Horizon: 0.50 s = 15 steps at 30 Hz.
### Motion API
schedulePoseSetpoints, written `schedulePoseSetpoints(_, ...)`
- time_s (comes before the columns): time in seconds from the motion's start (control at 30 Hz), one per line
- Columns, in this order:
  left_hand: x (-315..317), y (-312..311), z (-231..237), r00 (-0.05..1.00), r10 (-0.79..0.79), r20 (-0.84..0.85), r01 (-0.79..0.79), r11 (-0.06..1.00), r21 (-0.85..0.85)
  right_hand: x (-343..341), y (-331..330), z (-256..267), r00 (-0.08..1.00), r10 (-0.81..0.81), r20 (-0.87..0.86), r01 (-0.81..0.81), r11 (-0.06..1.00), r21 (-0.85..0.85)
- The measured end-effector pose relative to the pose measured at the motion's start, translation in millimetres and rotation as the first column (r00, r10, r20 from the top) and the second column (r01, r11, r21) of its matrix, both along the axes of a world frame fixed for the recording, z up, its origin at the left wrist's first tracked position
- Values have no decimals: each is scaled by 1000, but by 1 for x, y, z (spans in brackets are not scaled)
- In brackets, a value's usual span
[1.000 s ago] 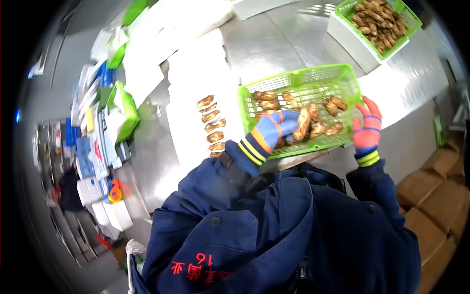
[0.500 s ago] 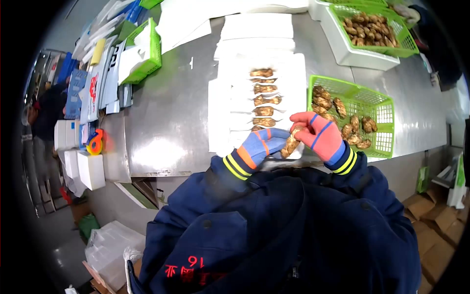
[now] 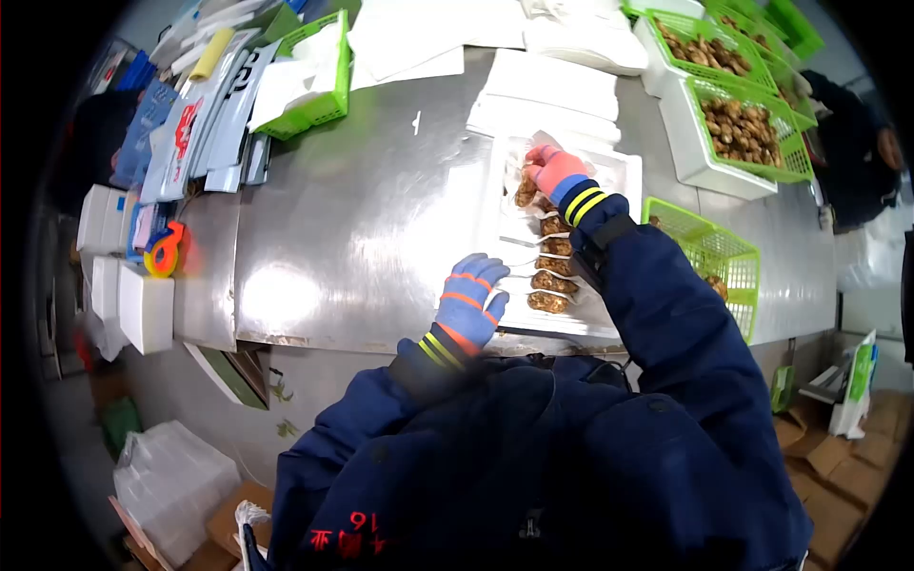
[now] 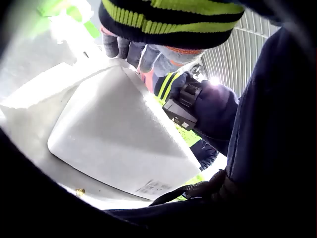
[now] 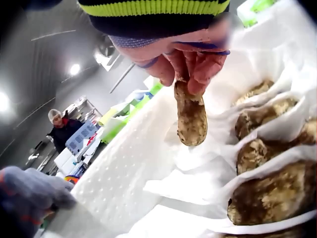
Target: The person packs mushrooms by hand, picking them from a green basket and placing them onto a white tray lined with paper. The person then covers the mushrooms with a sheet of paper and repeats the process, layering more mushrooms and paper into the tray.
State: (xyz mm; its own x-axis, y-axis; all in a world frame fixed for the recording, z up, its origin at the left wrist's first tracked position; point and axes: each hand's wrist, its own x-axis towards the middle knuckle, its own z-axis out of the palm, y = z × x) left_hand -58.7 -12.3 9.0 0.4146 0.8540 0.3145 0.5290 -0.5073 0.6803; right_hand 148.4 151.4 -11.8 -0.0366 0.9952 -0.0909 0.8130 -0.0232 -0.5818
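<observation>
My right hand (image 3: 557, 173), in a pink glove, pinches one end of a brown mushroom (image 5: 192, 119) between thumb and fingertips. It hangs over the white foam box (image 3: 632, 190), near the box's far end. Inside the box, a row of similar mushrooms (image 3: 549, 303) lies with folds of white paper (image 5: 198, 191) between them. My left hand (image 3: 468, 297), gloved in blue with orange bands, is at the box's near left side with fingers extended. In the left wrist view its fingertips are right at the top edge of the white box wall (image 4: 119, 129).
A green basket (image 3: 700, 228) with a few mushrooms stands right of the box. Fuller mushroom baskets (image 3: 743, 128) sit on foam boxes at the back right. White sheets (image 3: 552, 90) lie behind the box. Another green basket (image 3: 333, 71), an orange tape dispenser (image 3: 164, 249) and packaging occupy the left.
My right hand took a mushroom from the left hand near the body and moved to the box's far end. My left hand let go and shifted left. The head view has turned.
</observation>
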Motion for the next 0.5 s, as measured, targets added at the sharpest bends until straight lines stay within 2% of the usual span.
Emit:
schedulePoseSetpoints(0.03,-3,-1,-3,1000,-11,19,11,1000,-4,-1,-1,-5,998,-35,-61,37,999,28)
schedulePoseSetpoints(0.1,-8,-4,-7,999,-5,45,5,1000,15,3,-13,-6,999,-20,-38,25,987,157)
schedulePoseSetpoints(0.13,-8,-6,-8,999,5,54,-7,999,39,6,-24,5,999,3,-33,1,993,116)
schedulePoseSetpoints(0.17,-6,-6,-7,998,7,64,-12,998,69,11,-33,0,996,50,74,-59,989,139)
schedulePoseSetpoints(0.23,2,1,3,1000,-8,0,8,992,124,16,-44,-15,956,237,174,-272,939,213)
schedulePoseSetpoints(0.27,7,6,10,999,-12,-44,18,989,147,15,-48,-16,957,238,164,-262,954,147)
schedulePoseSetpoints(0.3,11,10,14,996,-8,-87,23,985,168,14,-48,-20,972,205,110,-223,958,179)
schedulePoseSetpoints(0.4,20,21,7,991,-3,-132,25,986,168,10,-50,-28,982,158,103,-175,965,195)
schedulePoseSetpoints(0.43,22,25,1,991,-8,-136,30,987,161,9,-49,-28,981,155,113,-179,950,256)
schedulePoseSetpoints(0.5,26,30,-8,989,-9,-150,35,985,168,4,-48,-21,977,160,143,-193,945,265)
